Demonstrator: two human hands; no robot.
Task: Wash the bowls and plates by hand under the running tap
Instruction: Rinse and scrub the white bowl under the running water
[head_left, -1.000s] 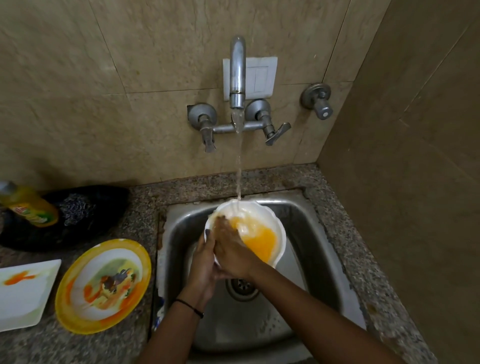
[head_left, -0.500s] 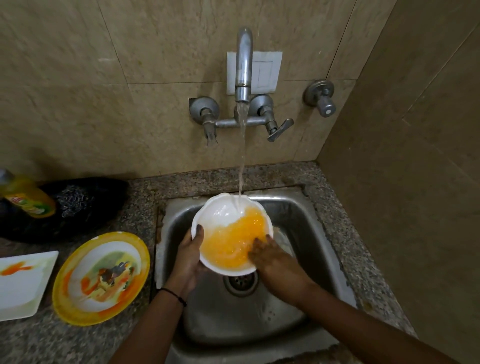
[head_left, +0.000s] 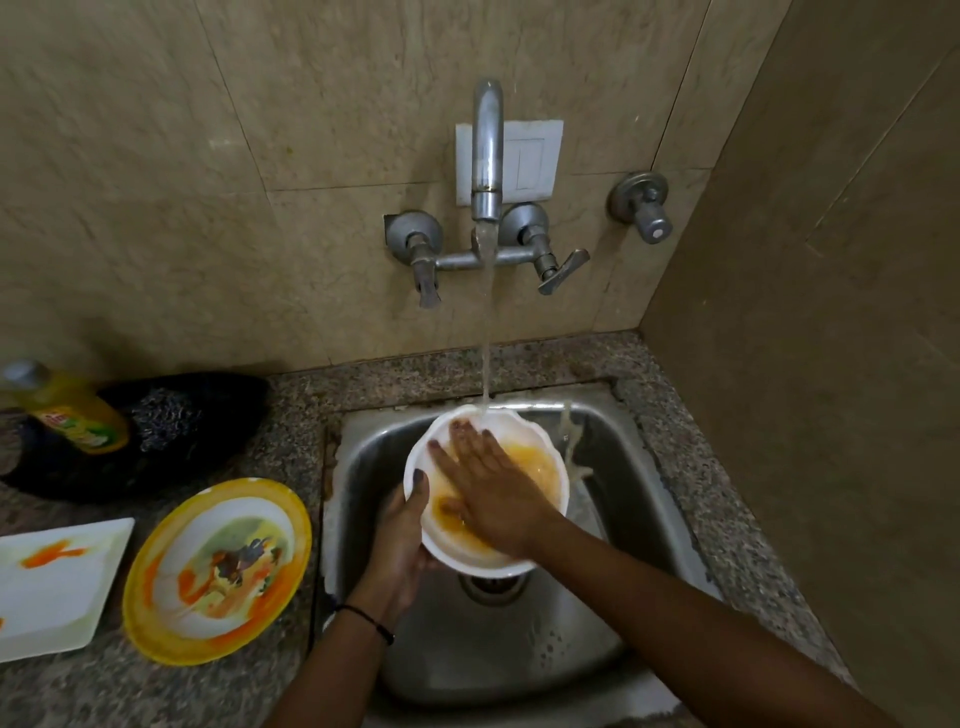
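Left hand (head_left: 400, 540) grips left rim of white scalloped bowl (head_left: 488, 566), centre frame. Right hand (head_left: 488, 483), outside the rim earlier, now flat inside, fingers spread: scrubbing of orange residue (head_left: 535, 462) likely resumes.

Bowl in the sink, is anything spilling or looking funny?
Yes. Cloudy water slops out of the bowl over its right rim into the sink. The tap pours onto the far rim while the right hand presses flat inside and the left hand grips the bowl.
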